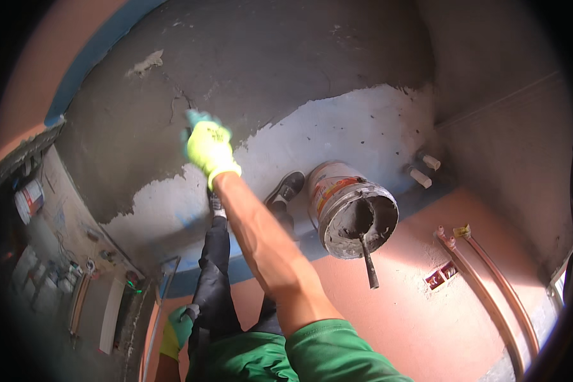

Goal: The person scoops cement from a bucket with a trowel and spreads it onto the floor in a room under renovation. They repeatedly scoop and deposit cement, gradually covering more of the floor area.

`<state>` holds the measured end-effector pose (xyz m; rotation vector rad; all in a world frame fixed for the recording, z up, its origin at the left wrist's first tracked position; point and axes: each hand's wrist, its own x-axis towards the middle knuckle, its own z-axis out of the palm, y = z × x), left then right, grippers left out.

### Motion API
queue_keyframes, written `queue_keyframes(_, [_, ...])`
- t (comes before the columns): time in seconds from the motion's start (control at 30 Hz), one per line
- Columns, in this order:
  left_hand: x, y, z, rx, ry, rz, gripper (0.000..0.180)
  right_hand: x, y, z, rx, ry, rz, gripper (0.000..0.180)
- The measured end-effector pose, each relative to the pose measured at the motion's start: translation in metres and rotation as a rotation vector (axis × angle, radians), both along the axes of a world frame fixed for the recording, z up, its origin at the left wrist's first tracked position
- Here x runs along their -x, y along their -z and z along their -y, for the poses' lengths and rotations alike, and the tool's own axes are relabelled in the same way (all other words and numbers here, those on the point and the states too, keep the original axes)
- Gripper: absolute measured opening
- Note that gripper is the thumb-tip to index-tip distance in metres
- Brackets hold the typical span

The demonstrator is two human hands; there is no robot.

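Note:
My right hand point(211, 148), in a yellow glove with teal fingers, reaches out over a wet grey mortar coat point(254, 57). Its fingers look curled, partly blurred, with a dark bit beside them; what they hold is hidden. Low at the left, beside my leg, hangs my left hand point(177, 332) in a green and yellow glove. A small grey shape shows at its fingers, which are too unclear to read. To the right of my feet stands a bucket point(325, 191) smeared with mortar. A dark-handled tool point(369, 266) leans in it, its head down in the grey mix.
The mortar ends raggedly against a pale surface point(356, 127). Two pipe stubs point(420, 177) stick out at the right, near long copper-coloured pipes point(490, 299) and a small recessed box point(440, 275). At the left are another bucket point(29, 200) and assorted items; a thin metal bar point(167, 283) runs nearby.

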<state>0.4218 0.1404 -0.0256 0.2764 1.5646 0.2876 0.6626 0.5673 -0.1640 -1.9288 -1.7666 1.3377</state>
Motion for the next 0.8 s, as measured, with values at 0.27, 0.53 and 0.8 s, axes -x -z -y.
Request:
queue_keyframes(0.27, [-0.020, -0.012, -0.033, 0.192, 0.242, -0.220, 0.032, -0.170, 0.066, 0.084, 0.193, 0.232, 0.064, 0.036])
queue_keyframes(0.53, [-0.069, -0.019, -0.054, 0.252, 0.189, -0.233, 0.027, -0.427, 0.142, 0.122, 0.597, 0.190, 0.500, 0.053])
queue_keyframes(0.8, [-0.089, -0.016, -0.071, 0.289, 0.335, -0.293, 0.029, -0.419, 0.172, 0.137, 0.767, 0.275, 0.297, 0.052])
